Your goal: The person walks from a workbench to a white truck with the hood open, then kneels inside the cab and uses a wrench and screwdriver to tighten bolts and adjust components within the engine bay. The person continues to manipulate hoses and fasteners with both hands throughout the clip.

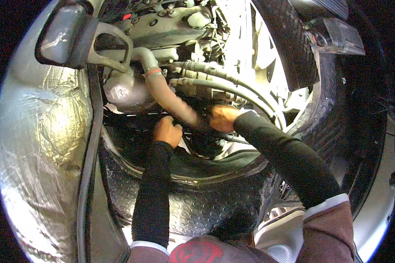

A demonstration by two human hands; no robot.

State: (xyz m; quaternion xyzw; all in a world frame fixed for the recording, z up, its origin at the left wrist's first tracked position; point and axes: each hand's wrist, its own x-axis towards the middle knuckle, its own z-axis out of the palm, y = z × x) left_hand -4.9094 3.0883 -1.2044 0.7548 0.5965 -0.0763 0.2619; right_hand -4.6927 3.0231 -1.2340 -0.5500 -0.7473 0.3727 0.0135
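Both of my hands are down in the engine compartment of a vehicle, on either side of the lower end of a thick grey-beige hose (166, 96). My left hand (167, 131) is curled into a fist just left of that end; whatever may be inside its fingers is hidden. To the right of the hose, my right hand (224, 118) has its fingers bent inward toward a dark part. Shadow covers those fingertips, so I cannot make out what they grip. An orange-red band (153, 72) circles the hose higher up.
Two ribbed hoses (232, 81) curve past my right hand. A rounded metal housing (129, 90) lies left of the thick hose. At the upper left a black-padded bracket (70, 37) juts inward. Studded black matting (188, 210) spreads below, and crinkled foil-like covering (57, 127) lines the left.
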